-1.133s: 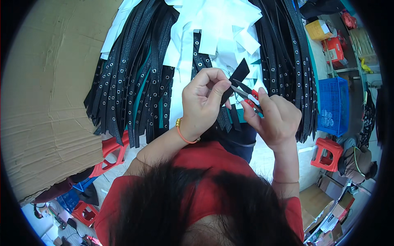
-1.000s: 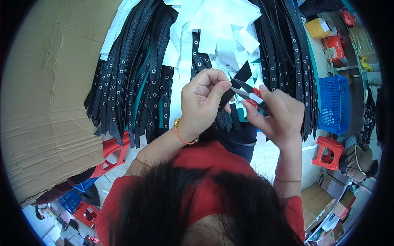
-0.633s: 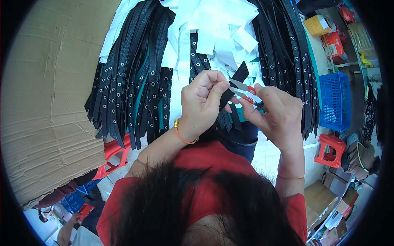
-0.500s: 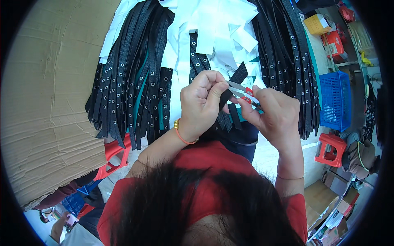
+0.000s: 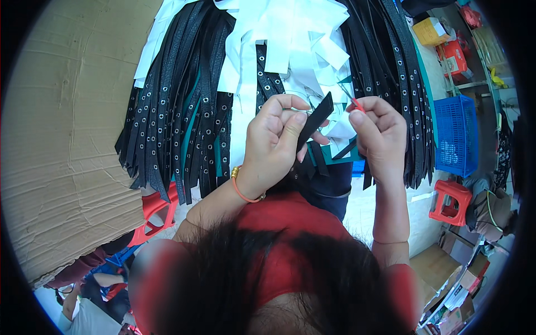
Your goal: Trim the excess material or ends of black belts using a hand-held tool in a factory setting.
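A black strap [image 5: 316, 121] with a slanted end is pinched between the thumb and fingers of my left hand [image 5: 271, 137], its tip pointing up and right. My right hand [image 5: 382, 134] is closed around small red-and-silver thread snips [image 5: 356, 104], whose blades point up and left, apart from the strap. Beyond my hands, bundles of black straps with metal eyelets hang over the table at the left [image 5: 184, 106] and at the right [image 5: 385, 84]. White strips of paper or fabric [image 5: 285, 28] lie between them.
A large cardboard sheet [image 5: 72, 128] covers the left side. At the right are a blue plastic basket [image 5: 456, 137], a red stool [image 5: 450, 202] and shelves with boxes [image 5: 453, 60]. Another person [image 5: 92, 312] is at the lower left.
My right hand has drawn the snips away from the strap, up and to the right. The strap has turned slightly in my left hand. The person at lower left has shifted.
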`<state>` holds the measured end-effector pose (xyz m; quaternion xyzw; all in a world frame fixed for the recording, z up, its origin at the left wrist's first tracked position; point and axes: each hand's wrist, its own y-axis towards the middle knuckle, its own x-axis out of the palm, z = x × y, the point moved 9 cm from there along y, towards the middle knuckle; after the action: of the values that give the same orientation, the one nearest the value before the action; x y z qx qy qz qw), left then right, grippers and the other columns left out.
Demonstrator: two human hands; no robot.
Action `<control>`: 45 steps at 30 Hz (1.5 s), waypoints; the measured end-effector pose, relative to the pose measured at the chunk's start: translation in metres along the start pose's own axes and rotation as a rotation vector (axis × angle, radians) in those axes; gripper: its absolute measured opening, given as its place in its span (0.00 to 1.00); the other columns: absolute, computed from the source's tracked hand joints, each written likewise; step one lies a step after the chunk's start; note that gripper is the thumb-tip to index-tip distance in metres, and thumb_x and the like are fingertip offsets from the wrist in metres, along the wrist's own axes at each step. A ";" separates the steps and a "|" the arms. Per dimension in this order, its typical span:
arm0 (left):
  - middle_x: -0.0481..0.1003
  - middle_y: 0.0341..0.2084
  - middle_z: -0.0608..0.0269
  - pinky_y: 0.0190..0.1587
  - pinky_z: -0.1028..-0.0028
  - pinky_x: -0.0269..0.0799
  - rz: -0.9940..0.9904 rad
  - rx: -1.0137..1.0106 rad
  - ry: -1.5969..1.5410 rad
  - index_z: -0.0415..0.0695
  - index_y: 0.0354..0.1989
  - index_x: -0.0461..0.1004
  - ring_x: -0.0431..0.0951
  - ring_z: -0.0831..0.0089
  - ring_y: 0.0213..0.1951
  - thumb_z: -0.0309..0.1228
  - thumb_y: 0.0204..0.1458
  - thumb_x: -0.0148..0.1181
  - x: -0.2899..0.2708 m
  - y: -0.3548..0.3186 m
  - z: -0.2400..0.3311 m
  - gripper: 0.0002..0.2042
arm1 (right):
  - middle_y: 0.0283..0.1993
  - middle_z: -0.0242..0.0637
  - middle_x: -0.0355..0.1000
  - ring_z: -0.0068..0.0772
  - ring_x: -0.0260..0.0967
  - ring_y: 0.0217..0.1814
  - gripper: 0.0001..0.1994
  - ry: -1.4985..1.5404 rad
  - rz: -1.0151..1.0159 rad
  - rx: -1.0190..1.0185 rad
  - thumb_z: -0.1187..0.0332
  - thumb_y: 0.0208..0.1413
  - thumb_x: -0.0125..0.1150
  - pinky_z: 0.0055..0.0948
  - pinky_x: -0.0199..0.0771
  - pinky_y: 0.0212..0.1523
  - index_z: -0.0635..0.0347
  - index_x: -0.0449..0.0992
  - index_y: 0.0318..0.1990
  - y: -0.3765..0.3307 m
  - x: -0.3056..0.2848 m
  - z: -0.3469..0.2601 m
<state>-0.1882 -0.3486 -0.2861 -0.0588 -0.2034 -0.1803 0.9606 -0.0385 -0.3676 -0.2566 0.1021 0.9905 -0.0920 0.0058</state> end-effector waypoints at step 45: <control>0.72 0.41 0.45 0.46 0.69 0.73 -0.171 -0.190 -0.224 0.28 0.47 0.64 0.75 0.61 0.44 0.18 0.51 0.48 0.025 -0.015 0.011 0.14 | 0.15 0.23 0.58 0.12 0.52 0.13 0.12 0.167 -0.093 -0.068 0.61 0.52 0.57 0.15 0.52 0.15 0.60 0.69 0.26 0.051 0.027 -0.023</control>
<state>-0.1766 -0.3681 -0.2652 -0.1514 -0.2953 -0.2721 0.9032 -0.0548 -0.3090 -0.2437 0.0633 0.9937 -0.0498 -0.0777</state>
